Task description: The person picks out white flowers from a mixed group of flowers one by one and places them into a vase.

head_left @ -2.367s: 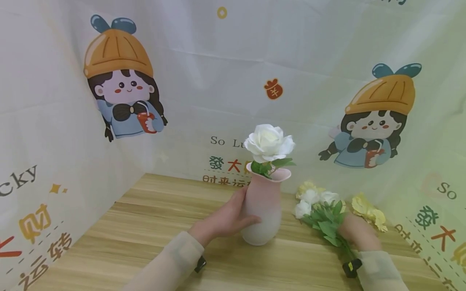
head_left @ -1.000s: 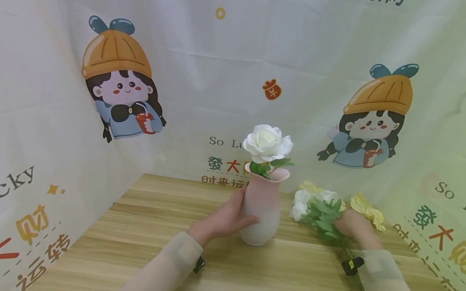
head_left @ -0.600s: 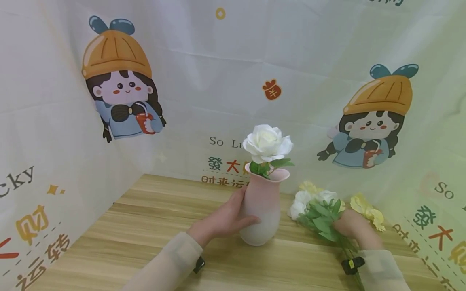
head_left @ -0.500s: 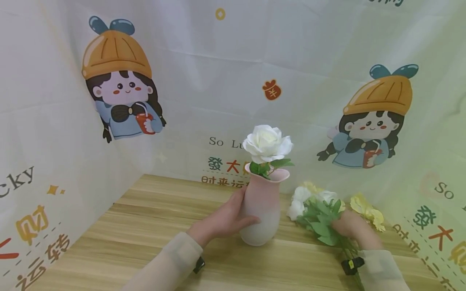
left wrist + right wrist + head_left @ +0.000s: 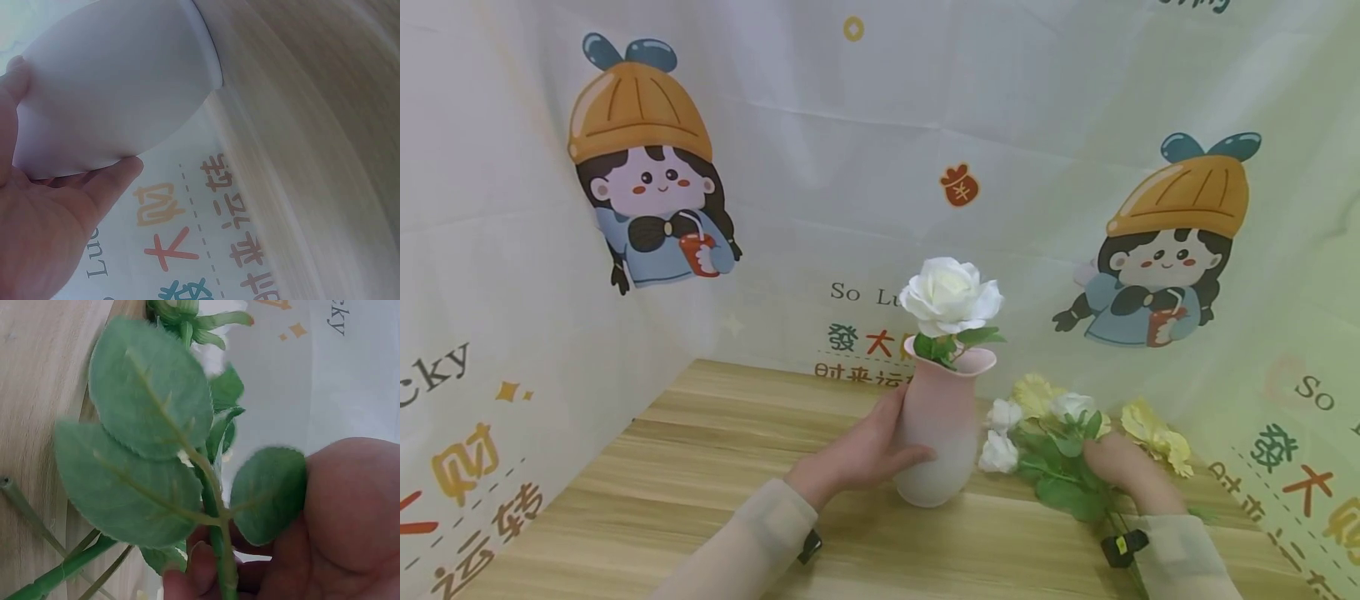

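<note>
1 left grip (image 5: 859, 450) curved round vase (image 5: 942, 425), 1 right grip (image 5: 1126, 468) holding stem (image 5: 227, 569)

The vase (image 5: 949, 421) looked smooth and matt, like ceramic. The rose (image 5: 951, 293) had soft, cloth-like petals, while the leaves (image 5: 147, 394) appeared to be matt, veined fabric. The table (image 5: 715, 450) showed wood grain; the curtain (image 5: 820, 150) was creased cloth with a faint sheen.
</note>
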`<state>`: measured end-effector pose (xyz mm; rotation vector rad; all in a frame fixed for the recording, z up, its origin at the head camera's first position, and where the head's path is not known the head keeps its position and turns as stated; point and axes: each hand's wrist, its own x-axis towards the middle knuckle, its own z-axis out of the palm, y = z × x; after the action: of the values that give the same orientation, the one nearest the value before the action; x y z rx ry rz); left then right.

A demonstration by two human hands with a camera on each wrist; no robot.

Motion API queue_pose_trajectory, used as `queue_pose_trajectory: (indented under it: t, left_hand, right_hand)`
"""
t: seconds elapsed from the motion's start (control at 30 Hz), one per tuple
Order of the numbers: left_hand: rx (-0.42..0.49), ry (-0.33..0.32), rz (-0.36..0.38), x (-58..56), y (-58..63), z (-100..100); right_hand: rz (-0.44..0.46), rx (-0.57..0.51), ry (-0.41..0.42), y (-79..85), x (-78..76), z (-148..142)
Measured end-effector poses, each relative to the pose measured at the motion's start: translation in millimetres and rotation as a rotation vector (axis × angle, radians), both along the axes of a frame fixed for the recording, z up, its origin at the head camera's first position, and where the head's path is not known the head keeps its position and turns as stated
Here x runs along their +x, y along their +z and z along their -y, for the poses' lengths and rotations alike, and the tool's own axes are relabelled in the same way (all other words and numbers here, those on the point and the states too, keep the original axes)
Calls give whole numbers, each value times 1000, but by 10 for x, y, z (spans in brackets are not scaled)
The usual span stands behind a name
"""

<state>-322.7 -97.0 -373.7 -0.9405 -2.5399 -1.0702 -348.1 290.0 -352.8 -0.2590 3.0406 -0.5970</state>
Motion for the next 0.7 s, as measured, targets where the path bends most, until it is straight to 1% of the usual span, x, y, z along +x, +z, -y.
queue_pose_trajectory:
  t: [0.13,0.3,0.4,0.53,0.7]
  left_hand:
    - [2,0,5,2,-1,-1]
    - [5,0,9,11,9,-5]
    - [6,-3,8,14,16,-6]
    - [5,-5,6,15,15,0]
    - [6,-2,14,21,17,2]
  right_hand:
    - [-14,21,35,6,8,-3]
    - [-15,60,46,32,59,-4]
    - [-24,51,50,32,79,-11]
    - [-57,32,39,39,79,-16]
    - [-96,72,14,105,82,-3]
